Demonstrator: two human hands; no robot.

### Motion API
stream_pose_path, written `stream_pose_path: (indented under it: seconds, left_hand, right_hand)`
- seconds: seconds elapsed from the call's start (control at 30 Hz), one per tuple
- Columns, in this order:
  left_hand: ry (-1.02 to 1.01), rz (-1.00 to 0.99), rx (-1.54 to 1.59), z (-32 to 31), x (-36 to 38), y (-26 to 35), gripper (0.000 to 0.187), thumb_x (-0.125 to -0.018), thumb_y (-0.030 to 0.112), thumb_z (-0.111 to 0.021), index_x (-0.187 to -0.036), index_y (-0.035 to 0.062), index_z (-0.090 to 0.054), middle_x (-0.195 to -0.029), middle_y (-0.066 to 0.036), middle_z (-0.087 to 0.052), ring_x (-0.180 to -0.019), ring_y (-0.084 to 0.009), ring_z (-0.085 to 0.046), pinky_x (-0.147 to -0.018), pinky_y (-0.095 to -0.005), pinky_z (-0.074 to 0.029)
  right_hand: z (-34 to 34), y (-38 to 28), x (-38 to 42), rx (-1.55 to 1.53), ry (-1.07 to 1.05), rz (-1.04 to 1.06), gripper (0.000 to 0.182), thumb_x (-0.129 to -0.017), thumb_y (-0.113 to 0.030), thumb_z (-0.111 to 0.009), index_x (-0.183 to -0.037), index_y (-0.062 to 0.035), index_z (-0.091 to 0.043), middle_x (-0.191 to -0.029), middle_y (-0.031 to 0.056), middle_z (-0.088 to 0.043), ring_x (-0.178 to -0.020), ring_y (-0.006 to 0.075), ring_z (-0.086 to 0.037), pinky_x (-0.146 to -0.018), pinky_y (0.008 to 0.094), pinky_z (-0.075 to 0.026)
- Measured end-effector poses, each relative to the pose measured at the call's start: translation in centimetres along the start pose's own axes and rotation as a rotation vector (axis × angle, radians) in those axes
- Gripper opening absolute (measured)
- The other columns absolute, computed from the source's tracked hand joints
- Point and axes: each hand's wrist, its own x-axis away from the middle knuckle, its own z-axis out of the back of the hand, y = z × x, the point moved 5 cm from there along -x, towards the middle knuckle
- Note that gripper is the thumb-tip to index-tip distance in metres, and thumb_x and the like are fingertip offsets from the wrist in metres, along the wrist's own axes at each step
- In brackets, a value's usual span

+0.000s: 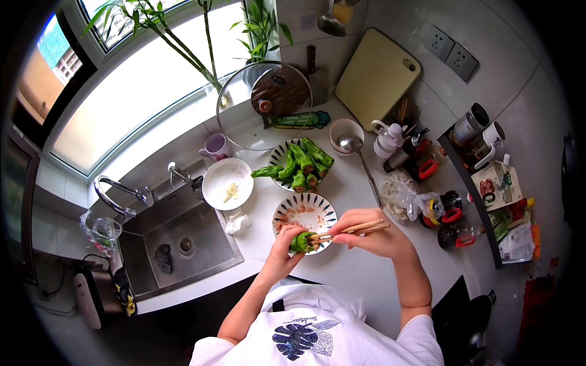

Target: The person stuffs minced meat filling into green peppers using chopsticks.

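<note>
My left hand is closed around a green pepper above the near edge of a patterned plate. In my right hand is a pair of chopsticks, whose tips touch the pepper's open end, where some filling shows. Pinkish minced filling is smeared over the plate. Just behind, a patterned bowl holds several green peppers. A white plate with small pale pieces lies to the left.
At the left is a steel sink with a faucet. A glass lid stands behind the peppers. To the right are a bowl with a ladle, plastic bags and bottles. A cutting board leans on the wall.
</note>
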Motion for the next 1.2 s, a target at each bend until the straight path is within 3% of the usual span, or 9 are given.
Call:
stream_pose_path:
  seconds: [0.07, 0.23, 0.33, 0.47, 0.53, 0.67, 0.77, 0.83, 1.2]
  left_hand:
    - [-0.025, 0.004, 0.004, -0.1, -0.1, 0.3, 0.059, -0.071, -0.011, -0.069, -0.124, 0.0066, -0.053, -0.121, -0.014, -0.052, -0.120, -0.0336, -0.052, -0.102, -0.0395, -0.043]
    - [-0.049, 0.013, 0.001, 0.2, 0.0, 0.5, 0.060, -0.071, -0.011, -0.069, -0.125, 0.0060, -0.052, -0.121, -0.015, -0.053, -0.120, -0.0333, -0.052, -0.103, -0.0391, -0.042]
    - [-0.064, 0.022, 0.005, 0.2, 0.0, 0.7, 0.060, -0.070, -0.011, -0.069, -0.125, 0.0057, -0.052, -0.121, -0.015, -0.053, -0.120, -0.0335, -0.052, -0.103, -0.0392, -0.041]
    - [-0.048, 0.012, -0.004, 0.2, -0.2, 0.6, 0.059, -0.070, -0.011, -0.069, -0.125, 0.0059, -0.052, -0.120, -0.015, -0.054, -0.119, -0.0339, -0.052, -0.102, -0.0394, -0.042]
    - [-0.032, 0.009, -0.003, 0.3, -0.3, 0.4, 0.059, -0.070, -0.010, -0.069, -0.124, 0.0061, -0.052, -0.120, -0.015, -0.054, -0.119, -0.0341, -0.052, -0.102, -0.0396, -0.042]
    - [-0.025, 0.000, -0.009, 0.5, -0.3, 0.2, 0.058, -0.071, -0.010, -0.070, -0.124, 0.0067, -0.052, -0.121, -0.014, -0.054, -0.117, -0.0346, -0.053, -0.100, -0.0396, -0.043]
    - [-0.034, 0.003, -0.023, 0.6, -0.3, 0.2, 0.058, -0.071, -0.010, -0.070, -0.124, 0.0068, -0.053, -0.120, -0.014, -0.054, -0.117, -0.0344, -0.053, -0.100, -0.0393, -0.044]
    - [-0.037, 0.006, -0.015, 0.6, -0.2, 0.4, 0.058, -0.071, -0.010, -0.069, -0.124, 0.0069, -0.053, -0.120, -0.014, -0.054, -0.117, -0.0341, -0.053, -0.100, -0.0393, -0.044]
    - [-0.030, 0.042, -0.011, 0.9, 0.3, -0.2, 0.059, -0.071, -0.012, -0.068, -0.125, 0.0077, -0.053, -0.121, -0.014, -0.054, -0.120, -0.0335, -0.053, -0.102, -0.0387, -0.043]
  right_hand:
    - [-0.4, 0.6, -0.3, 0.004, -0.038, -0.006, 0.016, -0.085, -0.002, -0.070, -0.102, -0.0008, -0.072, -0.090, 0.0082, -0.068, -0.071, 0.0130, -0.063, -0.065, 0.0261, -0.050]
    - [-0.9, 0.9, -0.6, 0.135, -0.101, 0.280, 0.015, -0.084, 0.000, -0.072, -0.099, -0.0033, -0.073, -0.093, 0.0076, -0.069, -0.079, 0.0144, -0.064, -0.066, 0.0267, -0.051]
    - [-1.1, 0.7, -0.7, 0.107, -0.175, 0.287, 0.015, -0.083, -0.002, -0.073, -0.098, -0.0034, -0.073, -0.091, 0.0077, -0.069, -0.082, 0.0161, -0.064, -0.068, 0.0273, -0.050]
    - [-1.4, 0.4, -0.4, 0.068, -0.047, 0.193, 0.015, -0.083, -0.003, -0.073, -0.098, -0.0031, -0.073, -0.090, 0.0066, -0.069, -0.081, 0.0171, -0.065, -0.067, 0.0271, -0.050]
    - [-1.1, 0.8, -0.2, 0.056, 0.093, 0.024, 0.015, -0.083, -0.003, -0.074, -0.098, -0.0027, -0.073, -0.091, 0.0069, -0.069, -0.080, 0.0175, -0.065, -0.067, 0.0272, -0.050]
    - [-1.2, 0.8, -0.1, 0.174, 0.085, 0.216, 0.019, -0.084, -0.003, -0.073, -0.102, -0.0028, -0.072, -0.093, 0.0075, -0.070, -0.079, 0.0161, -0.065, -0.069, 0.0270, -0.051]
    - [-1.1, 0.5, 0.2, 0.101, 0.054, 0.174, 0.026, -0.085, -0.002, -0.072, -0.111, -0.0033, -0.069, -0.096, 0.0081, -0.070, -0.082, 0.0137, -0.066, -0.073, 0.0269, -0.052]
    - [-0.8, 0.5, 0.5, -0.020, -0.013, 0.027, 0.033, -0.086, 0.000, -0.068, -0.119, -0.0021, -0.063, -0.098, 0.0090, -0.070, -0.091, 0.0144, -0.066, -0.080, 0.0282, -0.053]
    - [2.9, -1.1, 2.6, 0.001, -0.015, 0.026, 0.041, -0.086, 0.005, -0.066, -0.125, -0.0020, -0.058, -0.094, 0.0086, -0.068, -0.090, 0.0136, -0.067, -0.081, 0.0265, -0.055]
